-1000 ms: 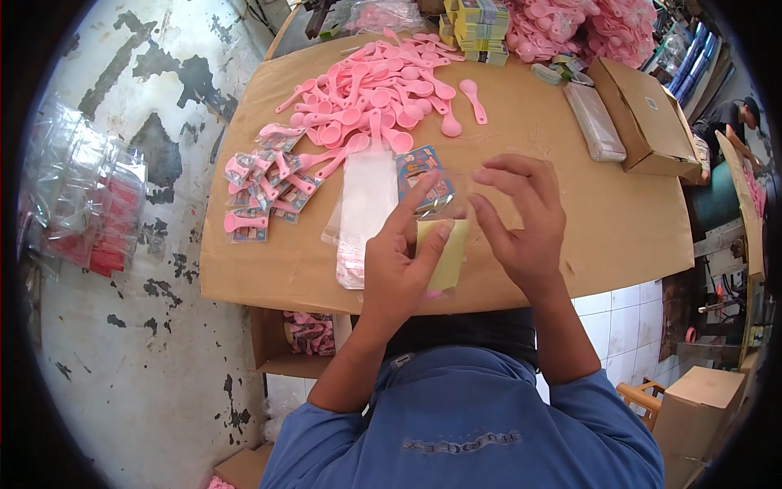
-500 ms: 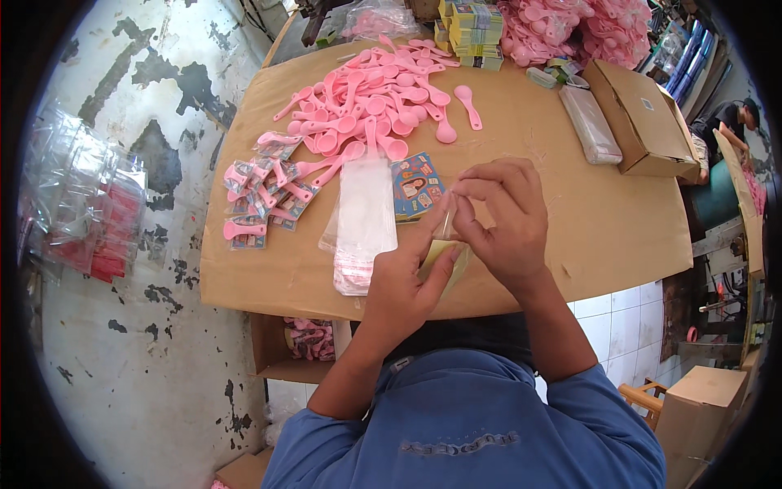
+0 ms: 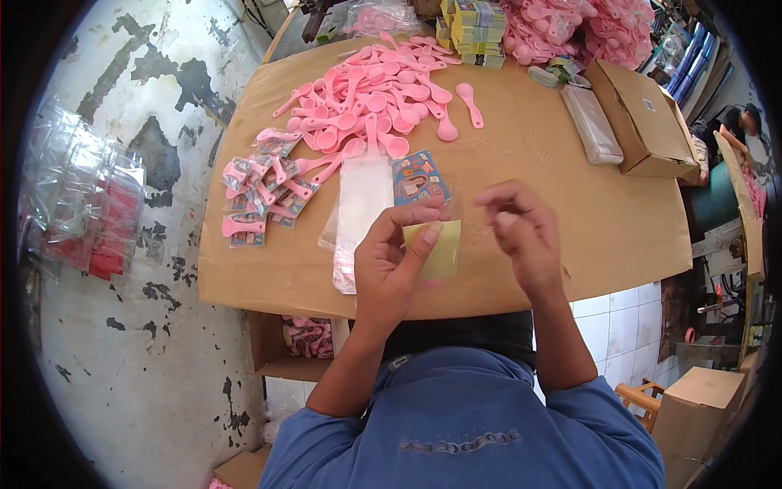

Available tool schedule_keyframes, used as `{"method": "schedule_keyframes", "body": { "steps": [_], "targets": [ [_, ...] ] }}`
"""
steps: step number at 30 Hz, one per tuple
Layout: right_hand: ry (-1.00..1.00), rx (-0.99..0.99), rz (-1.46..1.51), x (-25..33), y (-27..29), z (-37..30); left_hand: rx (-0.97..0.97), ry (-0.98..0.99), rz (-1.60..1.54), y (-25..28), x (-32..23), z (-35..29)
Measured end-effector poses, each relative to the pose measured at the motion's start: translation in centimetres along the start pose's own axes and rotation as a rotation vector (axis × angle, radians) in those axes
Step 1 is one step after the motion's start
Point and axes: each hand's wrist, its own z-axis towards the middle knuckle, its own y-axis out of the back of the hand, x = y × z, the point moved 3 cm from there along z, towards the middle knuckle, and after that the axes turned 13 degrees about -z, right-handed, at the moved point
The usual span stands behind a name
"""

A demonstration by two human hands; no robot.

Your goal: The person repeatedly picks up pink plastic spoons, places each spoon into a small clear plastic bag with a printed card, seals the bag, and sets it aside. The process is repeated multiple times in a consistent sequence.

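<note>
One yellow-green card (image 3: 445,251) is at the centre of the frame, pinched by its upper left part between the thumb and fingers of the left hand (image 3: 381,265); a bit of pink shows just below its lower edge. Right of it, apart from the card, the right hand (image 3: 531,244) is raised with its fingers curled; it is blurred, and I cannot tell whether it has hold of anything.

Just above the left hand, a stack of clear bags (image 3: 364,191) lies on the brown worktop (image 3: 619,224), with blue printed cards (image 3: 417,176) beside its right edge. A heap of pink spoons (image 3: 375,103) spreads across the upper centre, one lone spoon (image 3: 468,104) to its right. Spoons in clear packets with blue cards (image 3: 244,227) lie left of the bags. At the upper right, an open cardboard box (image 3: 639,122) sits beside a clear-wrapped pack (image 3: 592,126). Yellow bundles (image 3: 478,31) are stacked at the top of the frame.
</note>
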Motion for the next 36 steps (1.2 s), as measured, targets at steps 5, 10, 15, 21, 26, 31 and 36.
{"method": "schedule_keyframes", "body": {
  "steps": [5, 10, 15, 21, 26, 31, 36],
  "targets": [
    [-0.038, 0.091, -0.083, -1.0, -2.5, -0.2, 0.015, 0.036, -0.035, 0.0, -0.8, -0.2],
    [-0.076, 0.122, -0.005, -0.9, -2.0, 0.3, 0.033, 0.088, -0.024, 0.7, -0.8, -0.4],
    [-0.082, 0.125, -0.005, -0.4, -1.9, 0.1, -0.057, 0.059, -0.010, -0.3, -1.7, -0.8],
    [0.086, 0.172, -0.032, 0.3, -1.4, -0.2, 0.058, 0.001, -0.017, 1.6, -1.3, -1.1],
    [0.137, 0.224, -0.083, 1.5, -1.0, -0.2, 0.082, 0.034, -0.289, 1.6, -1.5, -0.9],
    [0.047, 0.132, -0.142, 1.3, -1.4, -0.8, 0.092, 0.151, -0.188, -0.3, -2.6, -1.1],
    [0.130, 0.078, -0.076, 1.9, -1.9, -0.9, 0.233, 0.127, 0.065, 1.6, -2.6, -1.5]
  ]
}}
